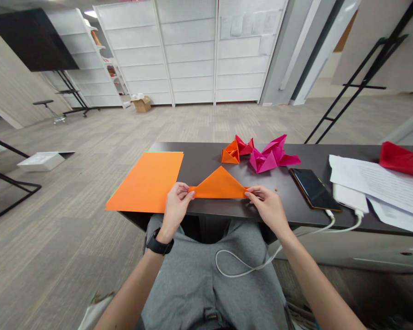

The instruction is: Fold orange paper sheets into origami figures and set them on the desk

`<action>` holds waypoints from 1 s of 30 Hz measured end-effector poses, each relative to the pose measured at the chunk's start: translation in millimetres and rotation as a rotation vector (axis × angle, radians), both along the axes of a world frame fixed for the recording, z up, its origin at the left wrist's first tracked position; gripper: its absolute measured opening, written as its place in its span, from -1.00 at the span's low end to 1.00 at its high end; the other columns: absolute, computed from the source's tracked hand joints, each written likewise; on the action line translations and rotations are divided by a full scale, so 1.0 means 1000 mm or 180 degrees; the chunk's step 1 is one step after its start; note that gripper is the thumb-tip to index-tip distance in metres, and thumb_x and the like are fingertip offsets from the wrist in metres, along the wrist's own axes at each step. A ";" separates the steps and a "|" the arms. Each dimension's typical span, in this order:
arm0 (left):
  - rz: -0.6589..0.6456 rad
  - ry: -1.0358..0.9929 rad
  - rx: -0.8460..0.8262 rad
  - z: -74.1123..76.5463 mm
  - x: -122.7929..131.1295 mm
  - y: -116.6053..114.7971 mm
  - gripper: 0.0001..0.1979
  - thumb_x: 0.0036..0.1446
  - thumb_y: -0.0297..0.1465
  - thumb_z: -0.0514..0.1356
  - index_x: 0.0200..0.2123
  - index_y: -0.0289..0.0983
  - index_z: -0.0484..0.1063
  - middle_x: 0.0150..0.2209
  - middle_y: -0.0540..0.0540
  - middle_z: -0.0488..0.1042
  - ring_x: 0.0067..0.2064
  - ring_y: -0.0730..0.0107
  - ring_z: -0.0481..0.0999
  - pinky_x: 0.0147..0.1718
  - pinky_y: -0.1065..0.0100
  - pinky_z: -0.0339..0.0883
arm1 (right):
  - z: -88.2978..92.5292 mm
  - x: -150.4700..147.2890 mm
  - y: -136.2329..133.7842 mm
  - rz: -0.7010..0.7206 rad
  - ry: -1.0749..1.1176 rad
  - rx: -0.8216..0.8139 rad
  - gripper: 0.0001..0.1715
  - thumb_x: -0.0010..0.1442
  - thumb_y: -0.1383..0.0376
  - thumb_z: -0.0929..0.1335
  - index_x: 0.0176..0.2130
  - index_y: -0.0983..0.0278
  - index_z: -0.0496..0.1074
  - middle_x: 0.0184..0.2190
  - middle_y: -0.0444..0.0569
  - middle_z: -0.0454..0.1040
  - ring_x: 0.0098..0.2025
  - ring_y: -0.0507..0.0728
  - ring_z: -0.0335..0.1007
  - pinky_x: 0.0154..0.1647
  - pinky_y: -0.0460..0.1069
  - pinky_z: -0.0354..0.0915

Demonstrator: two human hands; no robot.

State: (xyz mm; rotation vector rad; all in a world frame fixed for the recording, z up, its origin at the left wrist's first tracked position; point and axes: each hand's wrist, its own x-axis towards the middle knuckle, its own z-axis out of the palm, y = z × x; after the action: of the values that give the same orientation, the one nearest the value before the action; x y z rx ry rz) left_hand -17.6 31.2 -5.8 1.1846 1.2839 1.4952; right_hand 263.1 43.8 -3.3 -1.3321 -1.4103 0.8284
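An orange paper triangle (219, 184), folded with its point away from me, lies on the dark table top (206, 158). My left hand (176, 206) pinches its left corner between thumb and fingers. My right hand (266, 206) pinches the right corner the same way. A flat orange paper sheet (146, 181) lies just left of my left hand, partly past the table's edge. Beyond the triangle stand a small orange-and-red origami figure (236, 150) and a larger magenta origami figure (271, 155).
To the right lie a black smartphone (313, 189) wired to a white power bank (350, 198), printed papers (392, 183) and a red cloth (404, 159). A white cable (248, 263) drapes over my grey-clad lap. Black stands rise on both sides of the table.
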 end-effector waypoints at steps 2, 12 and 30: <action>0.0083 -0.0097 -0.0050 0.001 0.001 0.001 -0.61 -0.06 -0.34 0.39 -0.24 -0.24 0.26 -0.37 0.05 0.44 -0.36 0.43 0.57 -0.31 0.38 0.49 | 0.000 -0.001 0.002 -0.0079 0.0244 -0.0008 -0.49 -0.03 -0.09 0.51 -0.27 0.22 0.43 -0.31 0.00 0.55 -0.34 0.17 0.52 -0.42 0.04 0.46; 0.0305 0.0060 -0.0048 -0.004 -0.002 0.012 -0.53 -0.10 -0.34 0.41 -0.16 -0.25 0.27 -0.36 0.00 0.52 -0.36 0.38 0.61 -0.28 0.34 0.50 | -0.001 0.001 0.010 -0.0178 0.1033 -0.0281 -0.15 -0.28 0.09 0.63 -0.04 0.21 0.34 -0.46 -0.14 0.54 -0.40 0.13 0.51 -0.34 0.03 0.47; 0.0175 0.0049 -0.0008 -0.001 -0.001 0.009 -0.78 -0.06 -0.37 0.39 -0.30 -0.34 0.60 -0.24 -0.18 0.65 -0.16 0.24 0.65 -0.02 0.20 0.49 | 0.002 -0.001 0.010 -0.0303 0.0957 -0.0240 -0.45 -0.30 -0.01 0.62 -0.40 0.27 0.52 -0.43 -0.04 0.58 -0.40 0.13 0.52 -0.33 0.03 0.44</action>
State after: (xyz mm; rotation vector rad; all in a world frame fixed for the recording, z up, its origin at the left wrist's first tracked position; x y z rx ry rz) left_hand -18.5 40.1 -6.6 1.1697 1.3379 1.5261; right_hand 261.7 54.3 -1.4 -1.2606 -1.0828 0.9806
